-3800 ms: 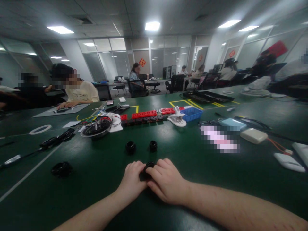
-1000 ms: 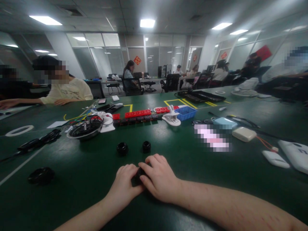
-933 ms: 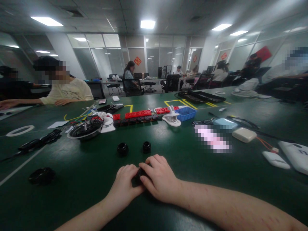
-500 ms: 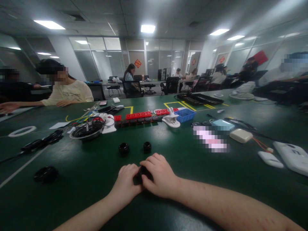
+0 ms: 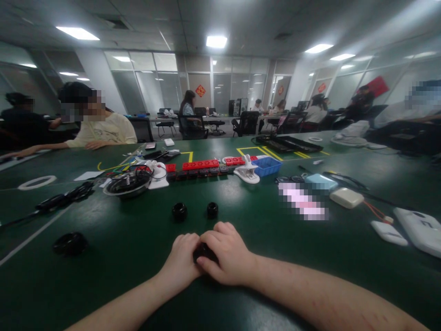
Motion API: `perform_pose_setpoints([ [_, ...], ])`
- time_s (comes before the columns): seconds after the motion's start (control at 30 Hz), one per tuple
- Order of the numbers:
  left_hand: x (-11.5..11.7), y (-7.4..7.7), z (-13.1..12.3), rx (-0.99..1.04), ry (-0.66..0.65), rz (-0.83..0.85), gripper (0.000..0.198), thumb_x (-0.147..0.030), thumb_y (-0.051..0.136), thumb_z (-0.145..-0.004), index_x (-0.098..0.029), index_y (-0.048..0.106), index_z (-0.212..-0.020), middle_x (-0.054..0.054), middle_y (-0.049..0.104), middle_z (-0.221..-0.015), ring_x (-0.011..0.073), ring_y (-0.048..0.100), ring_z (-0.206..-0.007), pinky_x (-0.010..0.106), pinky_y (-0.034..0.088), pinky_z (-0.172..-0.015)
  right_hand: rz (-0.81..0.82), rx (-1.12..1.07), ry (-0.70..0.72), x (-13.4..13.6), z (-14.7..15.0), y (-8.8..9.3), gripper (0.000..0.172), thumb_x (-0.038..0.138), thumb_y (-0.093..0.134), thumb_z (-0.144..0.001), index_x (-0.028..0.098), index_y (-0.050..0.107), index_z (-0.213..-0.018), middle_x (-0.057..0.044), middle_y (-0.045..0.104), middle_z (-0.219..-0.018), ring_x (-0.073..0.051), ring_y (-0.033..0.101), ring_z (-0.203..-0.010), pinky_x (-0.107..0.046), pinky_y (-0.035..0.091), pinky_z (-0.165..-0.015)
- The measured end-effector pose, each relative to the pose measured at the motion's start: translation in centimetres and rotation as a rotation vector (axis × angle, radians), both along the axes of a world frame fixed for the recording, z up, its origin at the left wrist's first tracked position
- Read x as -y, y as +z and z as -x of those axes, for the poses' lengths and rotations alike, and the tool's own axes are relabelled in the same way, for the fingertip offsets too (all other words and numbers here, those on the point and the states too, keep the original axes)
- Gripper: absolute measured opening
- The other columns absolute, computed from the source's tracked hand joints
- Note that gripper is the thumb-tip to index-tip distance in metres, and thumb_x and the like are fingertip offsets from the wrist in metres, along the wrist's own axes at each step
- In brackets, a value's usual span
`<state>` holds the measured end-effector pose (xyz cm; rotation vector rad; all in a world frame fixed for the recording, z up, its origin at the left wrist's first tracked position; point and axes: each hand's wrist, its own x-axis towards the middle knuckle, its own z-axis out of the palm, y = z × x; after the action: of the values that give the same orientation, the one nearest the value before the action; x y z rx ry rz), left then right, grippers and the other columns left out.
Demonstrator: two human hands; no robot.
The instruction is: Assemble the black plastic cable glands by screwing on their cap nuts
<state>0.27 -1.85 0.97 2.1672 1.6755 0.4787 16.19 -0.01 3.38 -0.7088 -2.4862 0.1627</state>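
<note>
Between my two hands, low over the green table point(image 5: 144, 243), is a dark object point(image 5: 206, 252), mostly covered by fingers. My left hand point(image 5: 183, 257) grips it from the left, and my right hand point(image 5: 227, 253) curls over its right side and top. The hands touch each other. Just beyond them stand two small black ring-shaped pieces, one on the left point(image 5: 179, 211) and a smaller one on the right point(image 5: 212, 210). A larger black ring-shaped piece point(image 5: 70, 244) lies far to the left.
Across the middle lie a metal bowl point(image 5: 127, 186), red blocks point(image 5: 200, 164), a white clip point(image 5: 247, 172) and a blue basket point(image 5: 268, 167). Right are a light-blue case point(image 5: 321, 182) and white devices point(image 5: 346, 197). A person in a pale shirt point(image 5: 106, 131) sits at the left.
The right thumb and fingers have shifted slightly on the dark object. The whole view has moved a little, so the table items appear slightly further right.
</note>
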Motion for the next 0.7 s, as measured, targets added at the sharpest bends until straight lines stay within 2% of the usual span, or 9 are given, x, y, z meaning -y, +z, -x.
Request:
perform_pose_setpoints([
  [0.2, -0.2, -0.5, 0.1, -0.003, 0.001, -0.045, 0.005, -0.021, 0.051, -0.068, -0.019, 0.054, -0.071, 0.002, 0.056, -0.078, 0.0201, 0.05, -0.077, 0.034, 0.036, -0.076, -0.106, 0.033, 0.139, 0.4, 0.1, -0.5, 0.032, 0.04, 0.048, -0.077, 0.015, 0.053, -0.096, -0.006, 0.06, -0.091, -0.018, 0.042, -0.074, -0.033, 0.029, -0.064],
  [0.47, 0.2, 0.2, -0.1, -0.025, -0.038, -0.055, 0.005, -0.023, 0.051, -0.068, -0.019, 0.055, -0.068, 0.0, 0.054, -0.073, 0.0178, 0.048, -0.072, 0.032, 0.035, -0.071, -0.155, 0.037, 0.227, 0.9, -0.3, -0.8, 0.027, 0.038, 0.041, -0.081, 0.015, 0.054, -0.085, -0.005, 0.059, -0.077, -0.017, 0.042, -0.071, -0.032, 0.028, -0.062],
  [0.7, 0.2, 0.5, -0.1, -0.028, -0.01, -0.031, 0.007, -0.025, 0.051, -0.069, -0.019, 0.055, -0.07, 0.001, 0.053, -0.075, 0.0185, 0.048, -0.073, 0.032, 0.036, -0.071, -0.122, 0.038, 0.238, 0.9, -0.8, -0.8, 0.031, 0.041, 0.039, -0.082, 0.016, 0.056, -0.089, -0.005, 0.057, -0.07, -0.018, 0.044, -0.071, -0.032, 0.029, -0.063],
])
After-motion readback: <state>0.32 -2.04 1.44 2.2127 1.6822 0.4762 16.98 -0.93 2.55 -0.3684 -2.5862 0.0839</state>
